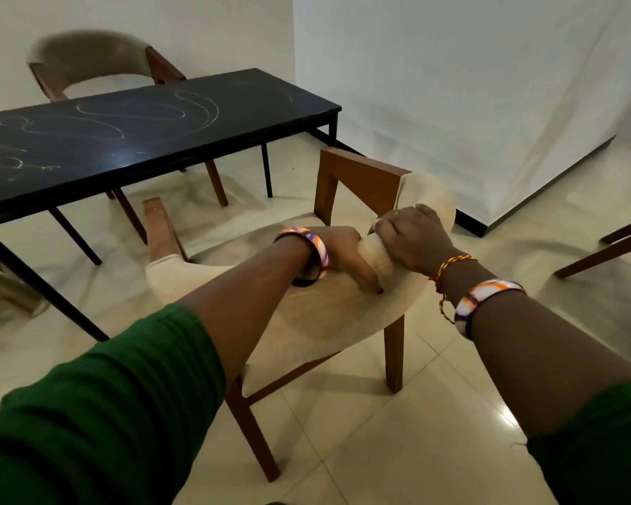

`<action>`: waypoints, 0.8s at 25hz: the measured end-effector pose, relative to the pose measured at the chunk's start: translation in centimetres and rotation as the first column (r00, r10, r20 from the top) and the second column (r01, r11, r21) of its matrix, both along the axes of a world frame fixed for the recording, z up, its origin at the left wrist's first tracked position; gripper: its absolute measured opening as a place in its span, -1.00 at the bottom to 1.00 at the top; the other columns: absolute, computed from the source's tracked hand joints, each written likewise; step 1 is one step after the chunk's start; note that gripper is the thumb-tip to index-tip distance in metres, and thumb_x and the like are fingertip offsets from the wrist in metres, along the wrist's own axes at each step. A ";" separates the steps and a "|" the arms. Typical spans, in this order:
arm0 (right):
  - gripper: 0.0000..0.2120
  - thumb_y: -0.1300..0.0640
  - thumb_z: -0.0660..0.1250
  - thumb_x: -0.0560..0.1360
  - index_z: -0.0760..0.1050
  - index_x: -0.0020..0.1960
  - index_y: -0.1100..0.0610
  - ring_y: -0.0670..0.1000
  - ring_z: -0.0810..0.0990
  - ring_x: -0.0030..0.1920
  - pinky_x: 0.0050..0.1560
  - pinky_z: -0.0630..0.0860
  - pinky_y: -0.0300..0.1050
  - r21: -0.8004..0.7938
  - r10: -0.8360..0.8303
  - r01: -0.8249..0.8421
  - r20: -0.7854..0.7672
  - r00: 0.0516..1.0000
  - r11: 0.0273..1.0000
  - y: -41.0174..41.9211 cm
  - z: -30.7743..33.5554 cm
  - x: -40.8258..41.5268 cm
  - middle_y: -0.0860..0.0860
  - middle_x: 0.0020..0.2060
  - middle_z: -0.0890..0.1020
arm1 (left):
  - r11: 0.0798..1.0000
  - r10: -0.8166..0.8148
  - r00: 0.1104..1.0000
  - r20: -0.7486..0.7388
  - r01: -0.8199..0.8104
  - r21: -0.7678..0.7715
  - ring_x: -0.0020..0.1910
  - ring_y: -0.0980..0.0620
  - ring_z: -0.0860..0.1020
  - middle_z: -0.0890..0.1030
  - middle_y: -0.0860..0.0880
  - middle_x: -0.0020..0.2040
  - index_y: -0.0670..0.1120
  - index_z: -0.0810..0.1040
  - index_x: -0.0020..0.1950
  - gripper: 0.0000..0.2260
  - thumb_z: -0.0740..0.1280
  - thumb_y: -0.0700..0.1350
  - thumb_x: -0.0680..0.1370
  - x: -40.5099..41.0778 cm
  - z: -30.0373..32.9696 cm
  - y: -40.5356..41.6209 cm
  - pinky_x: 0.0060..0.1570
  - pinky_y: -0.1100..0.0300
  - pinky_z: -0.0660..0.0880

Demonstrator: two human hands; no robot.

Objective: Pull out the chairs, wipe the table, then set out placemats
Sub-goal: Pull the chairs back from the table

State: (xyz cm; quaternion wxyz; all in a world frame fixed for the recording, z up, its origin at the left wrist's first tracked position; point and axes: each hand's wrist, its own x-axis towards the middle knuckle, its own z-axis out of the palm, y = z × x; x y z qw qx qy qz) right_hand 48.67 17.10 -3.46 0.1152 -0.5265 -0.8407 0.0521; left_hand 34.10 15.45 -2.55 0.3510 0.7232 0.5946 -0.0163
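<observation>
While both arms reach forward in green sleeves, the left hand (337,251) and right hand (412,236) grip the padded cream backrest of a wooden chair (306,322), fingers curled over its top edge. This chair stands clear of the black surface (124,140), which is streaked with white chalky scribbles. A second chair (95,60) sits at the far side, its back showing above the surface. Pale glossy tiles cover the floor (434,413).
</observation>
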 end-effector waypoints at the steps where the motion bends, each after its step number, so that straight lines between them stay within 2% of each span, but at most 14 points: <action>1: -0.54 0.03 -0.08 0.56 0.58 0.06 0.15 0.11 0.49 0.16 0.33 0.16 0.02 -0.017 0.011 -0.011 0.054 0.998 1.000 0.6 0.2 0.1 0.11 0.11 0.62 | 0.998 0.016 1.000 -0.008 -0.017 -0.065 0.01 -0.04 0.52 0.56 -0.04 0.07 -0.05 0.44 0.24 -0.33 0.48 0.18 0.22 0.4 0.2 0.6 -0.01 0.10 0.51; 3: -0.59 0.06 -0.06 0.62 0.55 0.09 0.13 0.14 0.51 0.09 0.21 0.27 0.02 -0.029 0.046 -0.042 0.135 0.990 0.999 1.8 0.7 0.1 0.14 0.09 0.61 | 0.979 0.032 0.997 -0.064 -0.045 -0.198 0.04 -0.09 0.54 0.56 -0.05 0.05 -0.06 0.41 0.25 -0.28 0.50 0.19 0.18 0.8 0.9 1.9 0.09 0.00 0.52; 4: -0.58 0.02 -0.06 0.62 0.55 0.10 0.13 0.13 0.51 0.04 0.12 0.31 0.00 -0.058 0.054 -0.044 0.178 0.983 0.997 2.7 0.9 0.0 0.15 0.08 0.61 | 0.965 0.024 0.995 -0.099 -0.049 -0.258 0.03 -0.10 0.55 0.56 -0.06 0.03 -0.07 0.41 0.21 -0.28 0.51 0.19 0.16 0.9 1.2 2.5 0.08 -0.02 0.53; 6: -0.53 -0.11 -0.05 0.59 0.54 0.12 0.12 0.11 0.50 0.02 0.00 0.35 -0.04 -0.203 0.055 -0.006 0.237 0.970 0.979 4.9 0.9 -0.3 0.14 0.11 0.58 | 0.939 0.005 0.985 -0.174 -0.065 -0.337 0.00 -0.10 0.55 0.55 -0.06 0.01 -0.02 0.39 0.15 -0.26 0.55 0.18 0.07 1.2 1.8 3.8 0.03 0.00 0.55; 7: -0.51 -0.16 -0.03 0.57 0.53 0.15 0.10 0.10 0.49 0.05 -0.01 0.36 -0.05 -0.293 0.065 0.011 0.248 0.967 0.956 6.3 0.8 -0.6 0.13 0.15 0.55 | 0.934 -0.001 0.977 -0.214 -0.075 -0.350 0.02 -0.11 0.55 0.54 -0.06 0.03 -0.02 0.38 0.19 -0.18 0.57 0.17 0.02 1.3 2.0 4.3 0.03 0.00 0.54; 9: -0.52 -0.22 0.02 0.52 0.50 0.19 0.06 0.08 0.46 0.07 0.02 0.36 -0.05 -0.482 0.122 0.019 0.261 0.958 0.876 8.0 0.8 -0.7 0.11 0.20 0.52 | 0.929 0.012 0.965 -0.260 -0.107 -0.353 0.01 -0.09 0.53 0.51 -0.06 0.05 -0.05 0.37 0.25 -0.09 0.57 0.14 -0.04 1.2 2.3 5.1 -0.06 0.06 0.54; 11: -0.42 -0.27 0.07 0.40 0.44 0.23 0.08 0.08 0.46 0.11 0.14 0.38 -0.01 -0.607 0.143 0.032 0.238 0.961 0.794 9.5 0.6 -0.7 0.06 0.21 0.50 | 0.928 0.063 0.960 -0.272 -0.156 -0.337 -0.05 -0.05 0.52 0.51 -0.06 0.01 -0.06 0.38 0.21 -0.22 0.55 0.07 0.06 1.0 2.3 5.5 -0.25 0.17 0.48; 12: -0.33 -0.30 0.09 0.33 0.42 0.26 0.11 0.09 0.47 0.13 0.20 0.38 0.02 -0.644 0.152 0.018 0.208 0.966 0.765 10.3 0.4 -0.7 0.04 0.21 0.50 | 0.933 0.083 0.947 -0.309 -0.183 -0.309 -0.04 -0.05 0.53 0.52 -0.07 0.03 -0.08 0.39 0.21 -0.29 0.54 0.05 0.13 0.9 2.0 5.5 -0.28 0.19 0.45; 14: -0.26 -0.33 0.13 0.29 0.40 0.32 0.10 0.12 0.50 0.18 0.24 0.40 0.10 -0.666 0.193 0.012 0.234 0.953 0.746 11.5 -0.3 -0.7 0.08 0.25 0.51 | 0.930 0.087 0.937 -0.339 -0.198 -0.310 -0.02 -0.04 0.51 0.53 -0.06 0.04 -0.08 0.40 0.18 -0.34 0.55 0.04 0.16 1.0 2.3 5.3 -0.26 0.20 0.44; 16: -0.38 -0.29 0.13 0.40 0.42 0.30 0.08 0.09 0.50 0.18 0.26 0.40 0.13 -0.685 0.228 0.006 0.251 0.941 0.729 12.1 -0.9 -0.4 0.06 0.25 0.51 | 0.876 0.109 0.958 -0.263 -0.218 -0.430 -0.07 -0.01 0.49 0.50 0.00 -0.03 0.00 0.37 0.10 -0.34 0.55 0.06 0.08 1.4 3.0 4.3 -0.25 0.17 0.47; 17: -0.49 -0.22 0.11 0.49 0.41 0.27 0.09 0.03 0.46 0.19 0.29 0.37 0.11 -0.679 0.237 0.000 0.257 0.937 0.734 12.2 -0.9 -0.2 -0.01 0.23 0.50 | 0.864 0.137 0.961 -0.239 -0.234 -0.446 -0.08 -0.01 0.51 0.51 0.00 -0.04 0.01 0.38 0.11 -0.37 0.55 0.05 0.13 1.6 3.2 3.6 -0.24 0.15 0.50; 18: -0.59 -0.15 0.09 0.55 0.38 0.25 0.09 -0.01 0.42 0.20 0.32 0.33 0.06 -0.685 0.235 -0.012 0.233 0.944 0.728 12.0 -0.9 0.3 -0.06 0.22 0.46 | 0.867 0.164 0.960 -0.226 -0.250 -0.430 -0.07 -0.02 0.54 0.54 -0.01 -0.02 -0.02 0.41 0.14 -0.40 0.54 0.05 0.19 1.8 3.4 2.8 -0.21 0.13 0.54; 20: -0.55 -0.14 0.07 0.58 0.41 0.31 0.12 0.01 0.44 0.18 0.26 0.36 -0.03 -0.652 0.275 -0.092 0.185 0.943 0.753 12.6 -1.5 0.5 -0.03 0.19 0.48 | 0.891 0.272 0.941 -0.202 -0.325 -0.316 -0.08 0.00 0.58 0.59 0.00 -0.04 -0.04 0.49 0.17 -0.40 0.52 0.13 0.21 1.7 3.2 1.3 -0.20 0.15 0.56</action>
